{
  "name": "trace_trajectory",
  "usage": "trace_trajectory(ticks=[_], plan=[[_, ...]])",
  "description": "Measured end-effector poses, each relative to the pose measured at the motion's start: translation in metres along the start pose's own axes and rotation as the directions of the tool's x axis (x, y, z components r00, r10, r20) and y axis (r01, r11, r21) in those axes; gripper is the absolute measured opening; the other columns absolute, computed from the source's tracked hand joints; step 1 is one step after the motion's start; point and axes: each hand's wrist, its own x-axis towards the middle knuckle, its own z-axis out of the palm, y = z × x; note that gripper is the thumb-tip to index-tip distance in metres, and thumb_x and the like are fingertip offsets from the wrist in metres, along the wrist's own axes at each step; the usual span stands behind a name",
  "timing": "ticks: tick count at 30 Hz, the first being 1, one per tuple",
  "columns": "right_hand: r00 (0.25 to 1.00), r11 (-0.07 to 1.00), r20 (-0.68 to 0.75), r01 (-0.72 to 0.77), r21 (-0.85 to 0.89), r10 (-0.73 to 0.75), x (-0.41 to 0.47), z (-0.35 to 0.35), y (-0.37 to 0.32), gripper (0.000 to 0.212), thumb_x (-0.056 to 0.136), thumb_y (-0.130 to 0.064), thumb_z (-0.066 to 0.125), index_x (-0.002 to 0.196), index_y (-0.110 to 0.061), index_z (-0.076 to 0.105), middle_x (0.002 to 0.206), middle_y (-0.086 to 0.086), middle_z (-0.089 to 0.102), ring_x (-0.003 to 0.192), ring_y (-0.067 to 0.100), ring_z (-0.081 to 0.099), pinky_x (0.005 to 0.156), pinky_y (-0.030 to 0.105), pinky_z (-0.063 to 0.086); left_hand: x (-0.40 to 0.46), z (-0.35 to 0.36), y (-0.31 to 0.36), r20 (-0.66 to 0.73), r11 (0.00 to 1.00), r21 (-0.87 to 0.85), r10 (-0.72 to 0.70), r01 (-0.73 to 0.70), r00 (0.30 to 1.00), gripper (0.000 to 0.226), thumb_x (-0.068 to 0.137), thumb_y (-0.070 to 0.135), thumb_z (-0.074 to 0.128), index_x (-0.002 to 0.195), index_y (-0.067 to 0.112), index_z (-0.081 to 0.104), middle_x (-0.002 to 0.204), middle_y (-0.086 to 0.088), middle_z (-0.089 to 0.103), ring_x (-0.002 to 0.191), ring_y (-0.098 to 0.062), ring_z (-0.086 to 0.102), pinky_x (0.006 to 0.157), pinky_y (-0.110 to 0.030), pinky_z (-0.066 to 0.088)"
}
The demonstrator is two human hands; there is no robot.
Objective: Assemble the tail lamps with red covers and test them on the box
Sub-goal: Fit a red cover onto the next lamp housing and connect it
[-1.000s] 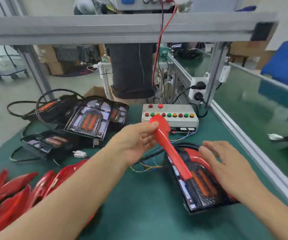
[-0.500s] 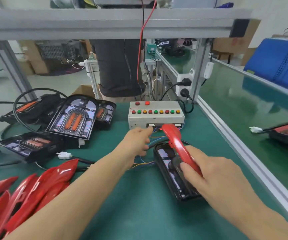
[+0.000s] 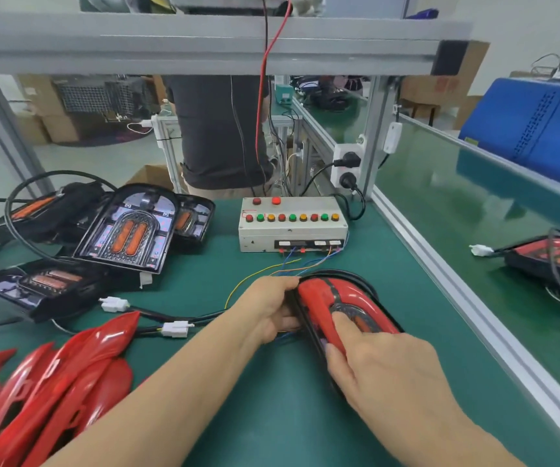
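Note:
A red cover [image 3: 326, 298] lies on a black tail lamp [image 3: 366, 288] in the middle of the green mat. My left hand [image 3: 268, 308] grips the lamp's left edge, fingers curled around it. My right hand [image 3: 383, 365] presses down on the cover's near part with its fingers and thumb. The white test box [image 3: 292, 237] with red, green and yellow buttons stands just behind the lamp. Thin coloured wires [image 3: 272, 273] run from the box toward the lamp.
Several uncovered black lamps [image 3: 127, 230] with cables lie at the back left. A pile of red covers [image 3: 52, 375] sits at the near left. White connectors [image 3: 176, 329] lie between them. An aluminium rail [image 3: 440, 264] bounds the mat on the right, with another lamp [image 3: 555, 256] beyond. A person stands behind the bench.
The red cover went from standing tilted in my left hand to lying flat on the lamp. My left hand moved to the lamp's left edge, and my right hand now presses on the cover.

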Motion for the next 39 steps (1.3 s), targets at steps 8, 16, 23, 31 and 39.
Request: trace_trajectory(ticks=[8,16,23,31,39], plan=[[0.999,1.000,-0.041,0.017,-0.016,-0.018,-0.008,0.021,-0.008,0.060,0.043,-0.039,0.093,0.091,-0.006,0.078,0.035,0.004,0.052,0.023,0.016,0.046,0.038,0.018,0.016,-0.008,0.001,-0.008,0.039,0.987,-0.152,0.052,-0.045,0.998,0.017,0.087,0.016,0.060,0.104,0.013,0.062,0.078,-0.005,0.066,0.065,-0.019,0.061,0.064,-0.033,0.054],[0.958,0.859,-0.022,-0.246,0.449,0.286,-0.032,0.008,0.012,0.041,0.079,-0.068,0.041,0.079,-0.038,0.068,0.061,-0.013,0.057,0.047,0.004,0.054,0.048,0.022,0.045,-0.019,0.001,0.013,-0.029,0.921,-0.237,0.312,-0.310,0.950,0.022,0.082,0.005,0.063,0.103,0.012,0.065,0.075,-0.005,0.068,0.055,-0.016,0.061,0.051,-0.027,0.052],[0.828,-0.347,0.553,-0.494,0.797,0.090,-0.026,0.020,0.028,0.058,0.065,-0.042,0.081,0.115,-0.019,0.064,0.105,0.003,0.074,0.094,0.021,0.072,0.071,0.033,0.059,-0.041,0.012,0.020,-0.017,0.857,-0.276,0.449,-0.436,0.893,0.007,0.085,0.009,0.061,0.084,0.013,0.067,0.067,0.000,0.067,0.056,-0.011,0.060,0.054,-0.022,0.051],[0.848,-0.403,0.509,-0.417,0.815,0.151,-0.021,0.026,0.026,0.057,0.057,-0.021,0.077,0.109,0.001,0.064,0.097,0.016,0.074,0.084,0.030,0.073,0.064,0.029,0.058,-0.051,0.009,0.011,0.001,0.843,-0.226,0.501,-0.488,0.866,0.015,0.081,0.009,0.064,0.095,0.006,0.068,0.085,-0.008,0.070,0.069,-0.015,0.063,0.060,-0.025,0.054],[0.870,-0.352,0.433,-0.338,0.873,0.238,-0.024,0.031,0.016,0.053,0.051,-0.020,0.081,0.100,-0.003,0.068,0.085,0.015,0.074,0.070,0.028,0.071,0.059,0.027,0.057,-0.046,0.006,0.006,-0.055,0.816,-0.201,0.544,-0.543,0.837,0.013,0.076,0.004,0.066,0.088,0.005,0.071,0.076,-0.006,0.071,0.063,-0.013,0.063,0.053,-0.020,0.051]])
